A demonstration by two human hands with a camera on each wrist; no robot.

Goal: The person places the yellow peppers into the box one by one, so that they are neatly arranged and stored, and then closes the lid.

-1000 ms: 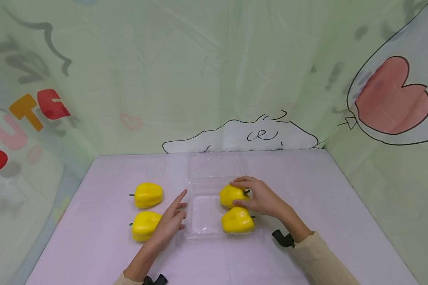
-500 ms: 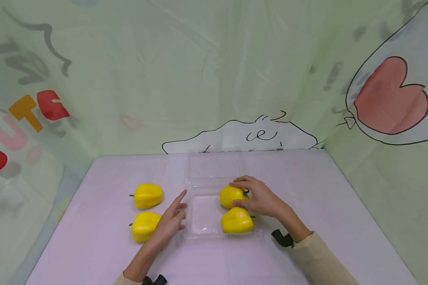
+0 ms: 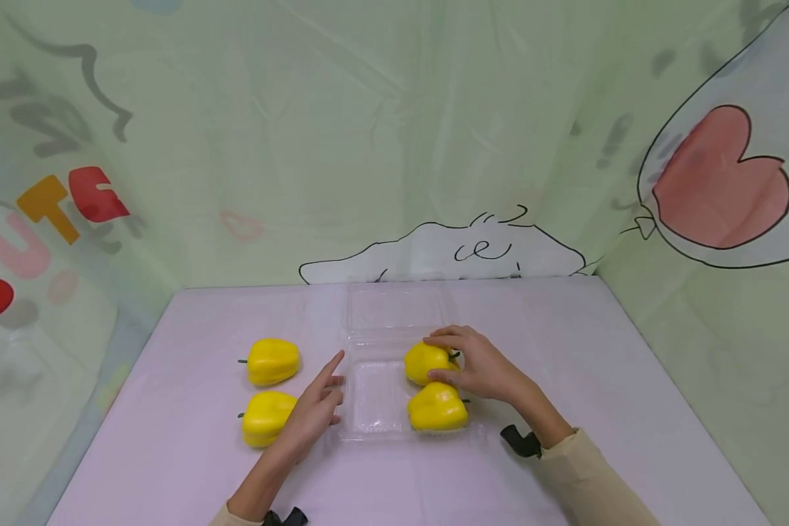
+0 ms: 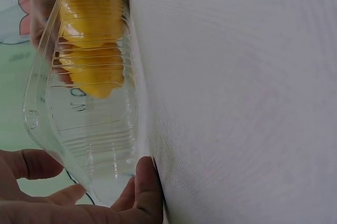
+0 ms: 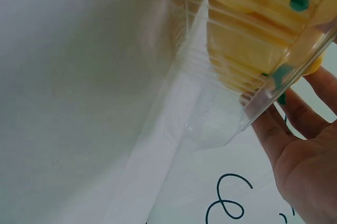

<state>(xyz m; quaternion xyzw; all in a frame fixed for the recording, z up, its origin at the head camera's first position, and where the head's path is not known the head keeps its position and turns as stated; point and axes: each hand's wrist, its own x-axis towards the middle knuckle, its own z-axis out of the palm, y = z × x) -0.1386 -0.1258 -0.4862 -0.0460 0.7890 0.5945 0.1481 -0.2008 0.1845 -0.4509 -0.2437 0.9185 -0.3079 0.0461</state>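
A clear plastic clamshell box [image 3: 376, 398] lies unfolded on the table, its lid [image 3: 394, 310] laid back behind the base. Two yellow bell peppers sit in the base's right half: a far pepper [image 3: 427, 361] and a near pepper [image 3: 437, 408]. My right hand [image 3: 480, 365] grips the far pepper, thumb on its near side and fingers over its far side, by the green stem. Beside the box's left edge, my left hand [image 3: 312, 413] has its index finger stretched forward. In the left wrist view, the left fingertips [image 4: 146, 174] rest at the box's lower corner, holding nothing.
Two more yellow bell peppers lie on the table left of the box, a far one [image 3: 273, 361] and a near one [image 3: 267, 418] partly behind my left hand. Printed fabric walls [image 3: 394, 146] enclose the white-covered table [image 3: 191, 438] at the back and sides.
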